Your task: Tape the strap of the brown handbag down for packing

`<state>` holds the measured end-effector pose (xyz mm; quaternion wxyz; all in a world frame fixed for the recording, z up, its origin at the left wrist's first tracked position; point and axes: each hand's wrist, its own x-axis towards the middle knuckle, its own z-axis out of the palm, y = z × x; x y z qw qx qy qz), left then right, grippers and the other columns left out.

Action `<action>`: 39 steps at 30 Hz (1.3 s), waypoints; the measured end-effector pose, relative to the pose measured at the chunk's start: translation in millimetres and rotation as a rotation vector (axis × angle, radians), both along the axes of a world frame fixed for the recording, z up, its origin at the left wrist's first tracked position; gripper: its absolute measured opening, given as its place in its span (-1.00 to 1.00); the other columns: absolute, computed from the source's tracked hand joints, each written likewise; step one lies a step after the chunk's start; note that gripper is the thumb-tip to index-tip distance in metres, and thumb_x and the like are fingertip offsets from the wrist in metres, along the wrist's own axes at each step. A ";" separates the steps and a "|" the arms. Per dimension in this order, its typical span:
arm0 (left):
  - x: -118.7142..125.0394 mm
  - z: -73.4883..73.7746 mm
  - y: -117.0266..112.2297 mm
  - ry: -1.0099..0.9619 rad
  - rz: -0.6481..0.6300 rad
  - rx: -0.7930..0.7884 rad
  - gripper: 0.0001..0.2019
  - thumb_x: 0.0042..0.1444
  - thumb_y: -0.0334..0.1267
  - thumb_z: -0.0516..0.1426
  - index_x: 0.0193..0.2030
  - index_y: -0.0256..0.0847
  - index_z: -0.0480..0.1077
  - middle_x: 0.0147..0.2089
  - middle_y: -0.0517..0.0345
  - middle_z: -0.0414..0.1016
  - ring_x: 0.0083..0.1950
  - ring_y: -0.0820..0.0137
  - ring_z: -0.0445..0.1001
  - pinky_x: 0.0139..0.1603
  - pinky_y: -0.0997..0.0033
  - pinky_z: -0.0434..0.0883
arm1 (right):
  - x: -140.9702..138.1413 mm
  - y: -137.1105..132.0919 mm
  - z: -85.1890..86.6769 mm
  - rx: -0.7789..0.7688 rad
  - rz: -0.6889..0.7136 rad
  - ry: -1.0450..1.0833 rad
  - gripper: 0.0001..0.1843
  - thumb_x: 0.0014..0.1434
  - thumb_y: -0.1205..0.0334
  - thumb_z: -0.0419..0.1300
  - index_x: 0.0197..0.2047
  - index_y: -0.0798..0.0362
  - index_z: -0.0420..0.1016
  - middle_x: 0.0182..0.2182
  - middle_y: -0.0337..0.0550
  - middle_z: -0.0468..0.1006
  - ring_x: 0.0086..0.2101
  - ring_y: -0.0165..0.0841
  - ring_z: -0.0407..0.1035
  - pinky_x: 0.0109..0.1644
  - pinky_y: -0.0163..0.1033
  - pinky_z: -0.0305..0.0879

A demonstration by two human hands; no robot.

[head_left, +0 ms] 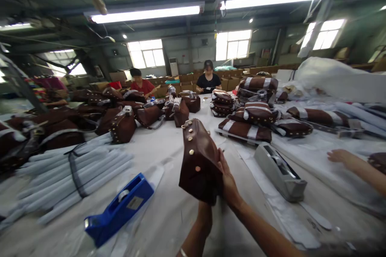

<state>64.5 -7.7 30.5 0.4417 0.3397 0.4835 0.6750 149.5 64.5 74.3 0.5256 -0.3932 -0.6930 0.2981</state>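
I hold a dark brown studded leather bag up over the white-covered table, its side with gold studs turned toward me. My right hand grips the bag's right lower edge with fingers pressed against it. My left hand is under the bag's bottom, mostly hidden behind it; only the wrist and a bracelet show.
A blue tape dispenser lies front left, a grey tape dispenser to the right. A bundle of rolled white paper lies left. Several brown bags are piled across the table. A co-worker's hand reaches in at right; two people sit at the far end.
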 end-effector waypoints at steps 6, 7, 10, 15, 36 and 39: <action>30.2 0.9 -13.3 -0.407 -0.118 -0.039 -0.38 0.19 0.09 0.11 0.28 -0.26 0.33 0.34 -0.12 0.36 0.40 0.17 0.24 0.45 0.08 0.16 | 6.1 -5.6 10.4 0.179 -0.098 -0.532 -0.39 0.47 -0.03 -0.20 0.49 -0.04 -0.05 0.44 -0.06 0.01 0.40 -0.13 -0.13 0.43 0.22 -0.12; 30.2 1.9 -15.8 -0.467 -0.131 -0.071 -0.41 0.21 0.06 0.08 0.26 -0.29 0.36 0.31 -0.12 0.39 0.38 0.18 0.27 0.44 0.10 0.18 | 0.9 -9.5 10.2 0.186 -0.096 -0.619 -0.40 0.47 -0.01 -0.18 0.48 -0.03 -0.03 0.44 -0.05 0.01 0.40 -0.10 -0.14 0.42 0.24 -0.12; 31.7 -0.4 -24.7 -0.506 -0.156 -0.206 -0.50 0.26 -0.01 -0.04 0.12 -0.32 0.44 0.22 -0.12 0.47 0.32 0.23 0.36 0.38 0.20 0.28 | -20.3 -20.7 5.9 0.208 -0.025 -0.833 -0.39 0.42 -0.03 -0.05 0.45 0.00 0.10 0.41 0.00 0.08 0.38 0.00 -0.09 0.40 0.28 -0.13; 28.2 -4.5 -64.9 -0.435 -0.326 -0.403 -0.57 0.25 -0.01 -0.02 -0.08 -0.27 0.53 0.01 -0.12 0.60 0.07 0.23 0.58 0.11 0.23 0.49 | -30.3 -31.0 -9.0 0.304 0.066 -0.937 -0.39 0.36 0.03 0.08 0.41 -0.02 0.19 0.41 0.01 0.07 0.38 0.04 -0.10 0.40 0.33 -0.24; -88.5 -6.1 -36.8 1.838 0.351 -0.015 -0.38 0.28 -0.19 0.07 0.46 -0.02 0.04 0.50 0.04 0.06 0.48 0.12 0.11 0.49 -0.03 -0.02 | 25.8 7.2 15.0 0.512 0.167 -0.865 -0.26 0.34 0.01 0.12 0.48 -0.05 -0.02 0.43 -0.08 0.01 0.39 -0.03 -0.07 0.43 0.23 -0.09; -89.5 -10.5 -35.7 1.889 0.402 0.050 -0.37 0.24 -0.22 0.09 0.45 -0.03 0.08 0.47 0.07 0.15 0.48 0.15 0.11 0.51 0.02 -0.13 | 30.4 5.7 -13.9 0.561 0.247 -0.924 -0.23 0.33 0.06 0.13 0.49 -0.03 -0.09 0.43 -0.07 0.01 0.38 -0.07 -0.04 0.42 0.18 -0.02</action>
